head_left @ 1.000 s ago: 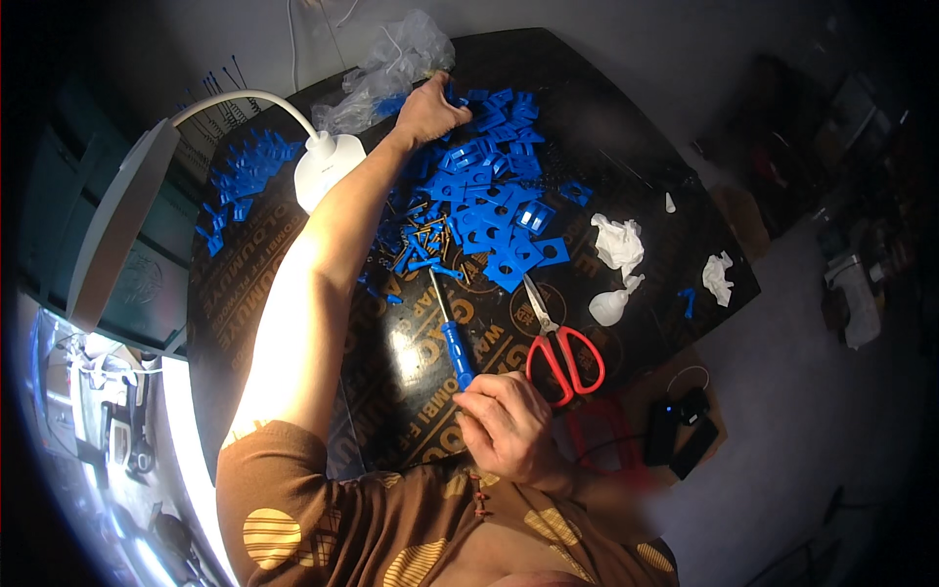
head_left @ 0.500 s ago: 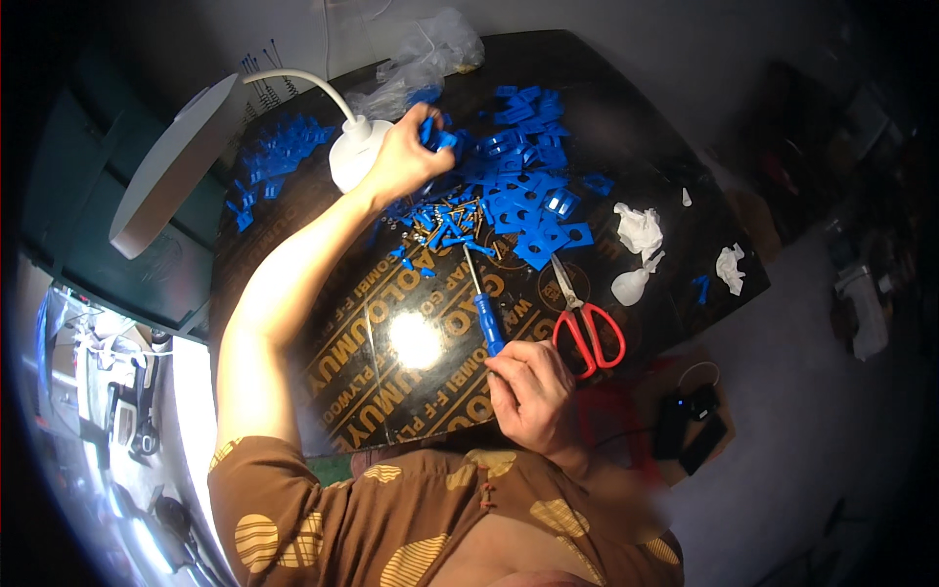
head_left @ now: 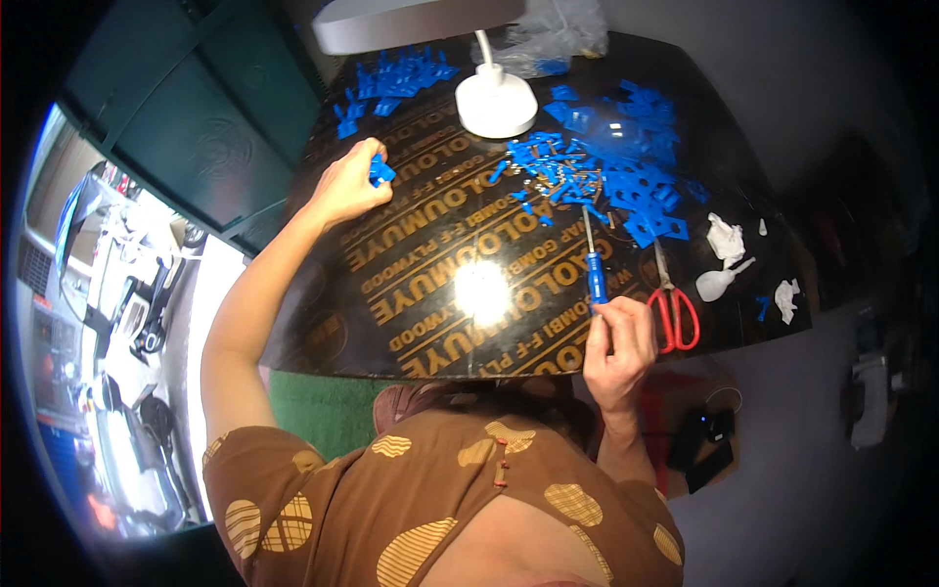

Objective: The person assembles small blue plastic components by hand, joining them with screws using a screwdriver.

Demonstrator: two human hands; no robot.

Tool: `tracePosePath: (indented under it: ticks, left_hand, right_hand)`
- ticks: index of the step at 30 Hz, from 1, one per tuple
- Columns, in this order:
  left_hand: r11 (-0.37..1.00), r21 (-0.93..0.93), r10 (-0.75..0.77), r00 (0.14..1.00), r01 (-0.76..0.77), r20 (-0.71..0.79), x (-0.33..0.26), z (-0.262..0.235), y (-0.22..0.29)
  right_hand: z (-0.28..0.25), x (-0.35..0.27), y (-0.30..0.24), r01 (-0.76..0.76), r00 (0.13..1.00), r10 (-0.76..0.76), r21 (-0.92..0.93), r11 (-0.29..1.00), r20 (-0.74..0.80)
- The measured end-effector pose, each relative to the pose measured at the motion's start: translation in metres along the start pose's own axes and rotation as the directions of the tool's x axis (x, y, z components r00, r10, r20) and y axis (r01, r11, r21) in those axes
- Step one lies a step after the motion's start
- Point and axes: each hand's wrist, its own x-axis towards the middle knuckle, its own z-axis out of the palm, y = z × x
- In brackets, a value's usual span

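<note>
Nearest the person, the right hand is closing around the blue handle of a screwdriver, its shaft pointing away toward the scattered parts. The tip is hanging over the glossy black counter, so a slip of the grip could send it skidding across the slick surface or scratching it. Just to the right of that hand, red-handled scissors are lying with the blades pointing away; a careless sweep of the wrist could be knocking them off the near edge.

Farther out on the left, the left hand is curling shut on a small blue plastic part, pinched at the fingertips. The hold looks light, so the part could be dropping and getting lost.

Beyond the screwdriver, a heap of blue pieces is lying mixed with what look like small screws, though they are too small to tell; reaching through could be scattering them. At the far end, the white lamp base is standing beside another blue pile, and an elbow could be tipping it.
</note>
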Motion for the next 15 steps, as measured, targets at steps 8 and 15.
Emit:
tracePosePath:
  ticks: [8, 15]
  left_hand:
    - [0.98, -0.183, 0.083, 0.996, -0.079, 0.015, -0.012, 0.001, -0.011]
    - [0.939, -0.277, 0.203, 0.978, -0.206, -0.039, -0.05, -0.004, -0.03]
  right_hand:
    - [0.004, -0.001, 0.0, 0.01, 1.0, -0.01, 0.003, 1.0, -0.021]
    - [0.003, -0.004, -0.003, -0.003, 1.0, 0.003, 0.003, 1.0, -0.013]
